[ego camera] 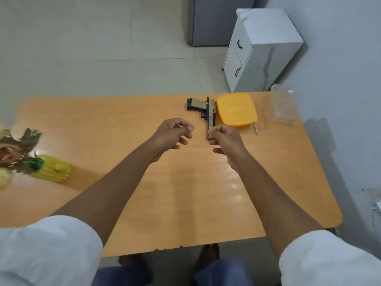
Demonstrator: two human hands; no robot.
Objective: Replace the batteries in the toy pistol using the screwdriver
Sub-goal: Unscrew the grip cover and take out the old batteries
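The toy pistol [208, 112], tan and black with a dark blue grip base, lies flat on the wooden table [144, 203] near its far edge, muzzle toward me. My right hand [224, 145] is at the muzzle end, thumb and forefinger curled round the barrel tip. My left hand [173, 135] hovers just left of the pistol without touching it, fingers loosely curled and holding nothing I can see. A thin metal screwdriver shaft [255, 129] pokes out from under the yellow lid; its handle is hidden.
A yellow plastic lid [237, 110] lies right beside the pistol. A clear plastic container [285, 106] stands at the far right corner. A yellow toy corn cob [53, 170] and blurred objects lie at the left edge. A white cabinet [261, 48] stands beyond the table.
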